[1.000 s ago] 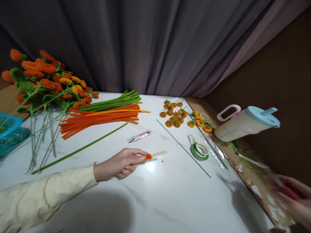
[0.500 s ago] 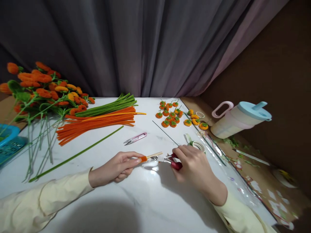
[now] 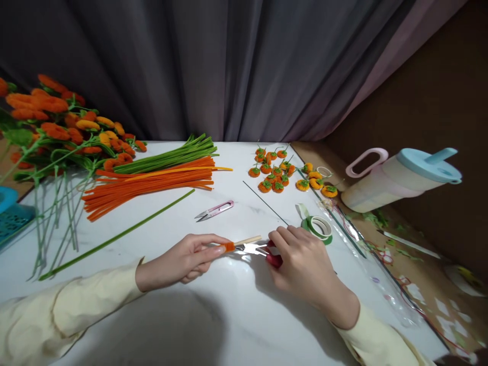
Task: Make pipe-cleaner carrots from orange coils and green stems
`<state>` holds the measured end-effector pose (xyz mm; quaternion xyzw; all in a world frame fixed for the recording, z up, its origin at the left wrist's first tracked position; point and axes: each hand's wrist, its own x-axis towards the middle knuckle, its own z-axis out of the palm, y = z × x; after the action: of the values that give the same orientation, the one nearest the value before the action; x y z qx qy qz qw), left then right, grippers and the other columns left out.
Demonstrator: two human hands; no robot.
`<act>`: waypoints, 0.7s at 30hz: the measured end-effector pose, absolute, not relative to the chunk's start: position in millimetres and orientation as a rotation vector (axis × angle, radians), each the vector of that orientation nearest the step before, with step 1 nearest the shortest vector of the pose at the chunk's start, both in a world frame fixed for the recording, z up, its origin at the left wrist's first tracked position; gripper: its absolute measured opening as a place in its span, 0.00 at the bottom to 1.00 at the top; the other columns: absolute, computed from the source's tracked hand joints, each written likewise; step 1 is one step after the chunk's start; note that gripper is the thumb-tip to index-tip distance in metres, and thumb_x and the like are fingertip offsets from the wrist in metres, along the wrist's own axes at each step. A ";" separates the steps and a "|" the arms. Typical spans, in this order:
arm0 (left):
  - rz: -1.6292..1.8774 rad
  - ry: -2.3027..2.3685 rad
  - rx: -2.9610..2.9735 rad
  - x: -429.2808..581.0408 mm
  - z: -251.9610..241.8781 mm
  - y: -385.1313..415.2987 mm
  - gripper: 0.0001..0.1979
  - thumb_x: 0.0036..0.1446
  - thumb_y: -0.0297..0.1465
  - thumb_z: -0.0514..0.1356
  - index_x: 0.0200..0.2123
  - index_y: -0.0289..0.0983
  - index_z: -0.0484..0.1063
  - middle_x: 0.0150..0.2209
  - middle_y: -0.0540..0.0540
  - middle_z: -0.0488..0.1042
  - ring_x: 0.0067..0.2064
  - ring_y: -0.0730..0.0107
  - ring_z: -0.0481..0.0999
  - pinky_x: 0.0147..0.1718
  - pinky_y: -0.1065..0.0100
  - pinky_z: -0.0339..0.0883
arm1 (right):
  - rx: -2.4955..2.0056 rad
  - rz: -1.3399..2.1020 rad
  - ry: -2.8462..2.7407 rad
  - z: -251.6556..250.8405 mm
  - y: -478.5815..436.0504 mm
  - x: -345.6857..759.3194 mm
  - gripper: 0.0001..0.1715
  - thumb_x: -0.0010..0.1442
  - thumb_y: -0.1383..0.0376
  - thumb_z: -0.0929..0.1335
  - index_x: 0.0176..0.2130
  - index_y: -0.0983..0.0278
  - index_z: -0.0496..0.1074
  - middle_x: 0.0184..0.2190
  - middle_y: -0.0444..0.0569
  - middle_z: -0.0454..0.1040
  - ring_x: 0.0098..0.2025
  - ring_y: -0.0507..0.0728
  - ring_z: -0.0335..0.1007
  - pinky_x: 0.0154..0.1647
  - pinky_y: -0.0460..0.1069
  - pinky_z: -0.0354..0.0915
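Note:
My left hand (image 3: 186,259) pinches an orange pipe-cleaner coil (image 3: 229,247) wound around a pale wooden stick (image 3: 249,239), whose bare end points right. My right hand (image 3: 307,262) is wrapped around the red handles of a pair of pliers (image 3: 275,260). Their metal jaws reach left to the coil, just below the stick; whether they grip it I cannot tell. Beyond the hands lie pink thread snips (image 3: 215,210) and a thin dark wire (image 3: 266,203). Rolls of green and white tape (image 3: 321,227) sit just behind my right hand.
Orange pipe cleaners (image 3: 152,187) and green ones (image 3: 171,155) lie bundled, with a single green stem (image 3: 118,234) nearer me. Small orange flower heads (image 3: 272,178) cluster at the back. Finished flowers (image 3: 57,127) and a blue basket (image 3: 15,216) fill the left; a tumbler (image 3: 396,178) stands right.
The camera view has shifted slightly, so the table's things sit higher and the tumbler farther right. Both hands keep their holds, with the plier jaws still at the coil.

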<state>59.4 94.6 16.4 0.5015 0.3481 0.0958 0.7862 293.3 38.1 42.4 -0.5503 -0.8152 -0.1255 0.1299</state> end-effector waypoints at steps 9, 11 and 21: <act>0.202 0.757 1.106 59.1 16.2 95.0 0.23 0.58 0.43 0.56 0.51 0.34 0.65 0.15 0.62 0.48 0.16 0.82 0.42 0.14 0.76 0.37 | -1.616 -0.363 -2.378 42.3 37.9 292.6 0.04 0.45 0.69 0.61 0.23 0.64 0.64 0.20 0.46 0.65 0.24 0.54 0.54 0.28 0.49 0.45; 0.201 0.764 1.112 59.8 17.3 94.5 0.24 0.58 0.43 0.56 0.52 0.34 0.65 0.15 0.62 0.48 0.17 0.82 0.42 0.14 0.75 0.37 | -1.611 -0.362 -2.382 43.5 37.7 292.0 0.04 0.45 0.69 0.61 0.23 0.65 0.65 0.20 0.46 0.65 0.24 0.54 0.54 0.28 0.49 0.45; 0.196 0.785 1.145 60.0 18.2 94.8 0.25 0.58 0.44 0.56 0.54 0.34 0.64 0.15 0.61 0.49 0.17 0.82 0.44 0.14 0.75 0.39 | -1.593 -0.392 -2.383 43.0 37.5 291.0 0.05 0.44 0.71 0.61 0.21 0.64 0.64 0.19 0.45 0.64 0.23 0.53 0.53 0.27 0.49 0.44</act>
<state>60.0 94.8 18.2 0.5268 0.3611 0.0902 0.7642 291.0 37.5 43.0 -0.5464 -0.8173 -0.1343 0.1242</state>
